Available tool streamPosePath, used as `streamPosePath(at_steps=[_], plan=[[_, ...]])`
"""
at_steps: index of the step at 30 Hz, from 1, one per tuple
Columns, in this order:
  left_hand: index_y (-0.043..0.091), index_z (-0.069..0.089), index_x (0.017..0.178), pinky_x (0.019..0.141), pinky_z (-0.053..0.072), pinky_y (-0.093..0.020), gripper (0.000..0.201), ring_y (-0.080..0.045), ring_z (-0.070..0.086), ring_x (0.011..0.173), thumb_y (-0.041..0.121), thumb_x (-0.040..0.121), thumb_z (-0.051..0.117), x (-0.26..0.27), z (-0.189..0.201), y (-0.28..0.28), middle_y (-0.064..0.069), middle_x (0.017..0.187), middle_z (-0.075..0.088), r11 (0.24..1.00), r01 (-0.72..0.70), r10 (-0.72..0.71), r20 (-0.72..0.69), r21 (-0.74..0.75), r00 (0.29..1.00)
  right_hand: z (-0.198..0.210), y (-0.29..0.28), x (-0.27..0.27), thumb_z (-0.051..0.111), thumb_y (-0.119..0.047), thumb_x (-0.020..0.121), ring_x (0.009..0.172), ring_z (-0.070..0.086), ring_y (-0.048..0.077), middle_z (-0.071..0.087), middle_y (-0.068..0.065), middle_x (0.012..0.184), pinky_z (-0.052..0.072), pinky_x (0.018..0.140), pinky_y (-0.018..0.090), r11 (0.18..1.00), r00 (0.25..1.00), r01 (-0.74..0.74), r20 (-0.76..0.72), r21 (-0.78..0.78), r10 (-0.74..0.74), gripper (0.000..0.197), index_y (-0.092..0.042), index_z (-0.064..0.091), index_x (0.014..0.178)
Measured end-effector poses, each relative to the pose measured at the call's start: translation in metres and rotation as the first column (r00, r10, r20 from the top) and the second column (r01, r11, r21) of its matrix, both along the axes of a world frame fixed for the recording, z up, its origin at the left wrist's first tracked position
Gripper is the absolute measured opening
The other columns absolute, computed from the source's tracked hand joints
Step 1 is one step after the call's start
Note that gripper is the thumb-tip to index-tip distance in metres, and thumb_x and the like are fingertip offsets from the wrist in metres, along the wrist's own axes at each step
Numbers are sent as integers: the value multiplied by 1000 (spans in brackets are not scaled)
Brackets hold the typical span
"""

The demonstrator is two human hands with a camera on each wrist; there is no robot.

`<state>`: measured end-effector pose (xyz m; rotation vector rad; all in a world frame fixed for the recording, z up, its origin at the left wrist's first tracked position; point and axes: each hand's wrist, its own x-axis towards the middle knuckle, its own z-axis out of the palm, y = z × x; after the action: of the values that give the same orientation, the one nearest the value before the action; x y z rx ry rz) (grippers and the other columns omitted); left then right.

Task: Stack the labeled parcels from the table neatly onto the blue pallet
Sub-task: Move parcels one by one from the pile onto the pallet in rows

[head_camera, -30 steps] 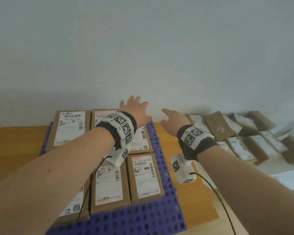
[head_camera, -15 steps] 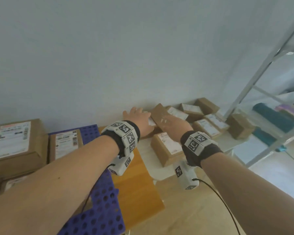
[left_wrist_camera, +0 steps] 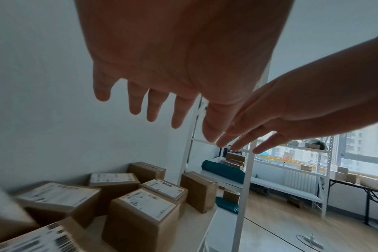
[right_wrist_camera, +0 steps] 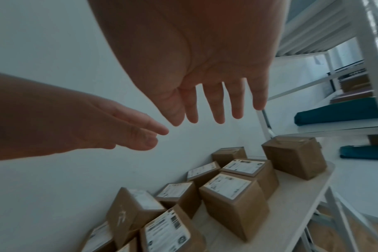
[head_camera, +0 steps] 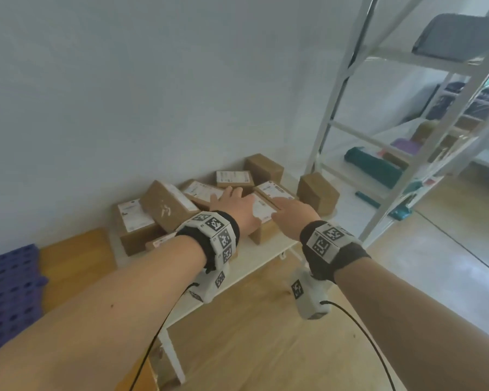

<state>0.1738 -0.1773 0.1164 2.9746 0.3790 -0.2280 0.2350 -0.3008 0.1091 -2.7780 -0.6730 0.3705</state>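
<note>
Both grips' fingertips blocked by hands (head_camera: 239, 206), head view.

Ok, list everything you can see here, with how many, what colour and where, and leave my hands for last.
Parcels: about ten, brown cardboard, most with white labels, jumbled on the white table.
Table: one, white, low, against the wall.
Pallet: one, blue, perforated, far left edge on a wooden surface.
Shelving rack: one, white metal, right of the table, holding teal, grey and purple bundles.
Wall: pale, behind the table.
Floor: light wood.
Left hand: open, fingers spread, above the parcels, holding nothing.
Right hand: open, beside the left, above the parcels, holding nothing.
</note>
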Motion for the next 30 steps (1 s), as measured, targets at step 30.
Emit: streamPosePath(at_steps=[30], plan=[[18,31,144,101,41,-43,58,-31,41,128,39,92,47,438,-96,-51,-11,144,33,975,49,-91,-186,-217,978,-90,-87,410,39,-25,99,137,36,24,35,2,152,28,110,30,960,913,269,-295,-82,-281,49,-24,31,146]])
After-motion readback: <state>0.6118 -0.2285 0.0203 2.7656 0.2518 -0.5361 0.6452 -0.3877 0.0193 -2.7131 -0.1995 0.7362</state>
